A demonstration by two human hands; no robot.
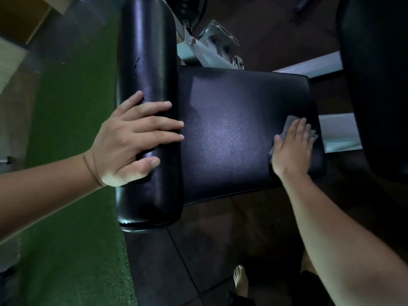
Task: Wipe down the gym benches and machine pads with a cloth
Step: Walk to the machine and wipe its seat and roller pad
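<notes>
From the head view, looking down, a black roller pad (145, 51) runs away from the camera on the left, and a black flat pad (231, 129) lies just beside it on the right, its surface catching a soft sheen. The left grip (130, 140) rests on top of the roller pad, open, with its fingers (159, 124) laid out nearly straight across the curve and the thumb spread on the near side; a thin band (92, 168) circles that wrist. The right grip (291, 146) is also open, palm down and fingers straight, pressing a grey cloth (289, 120) flat against the flat pad near its right edge. The cloth lies under the palm and shows only past the fingertips and beside the thumb. Pale metal frame parts (212, 47) sit beyond the far edge of the flat pad. Another dark pad (375, 85) fills the right side. Green turf (66, 151) covers the floor on the left, dark floor tiles (209, 250) lie below the pads, and a bare foot (240, 279) stands on them.
</notes>
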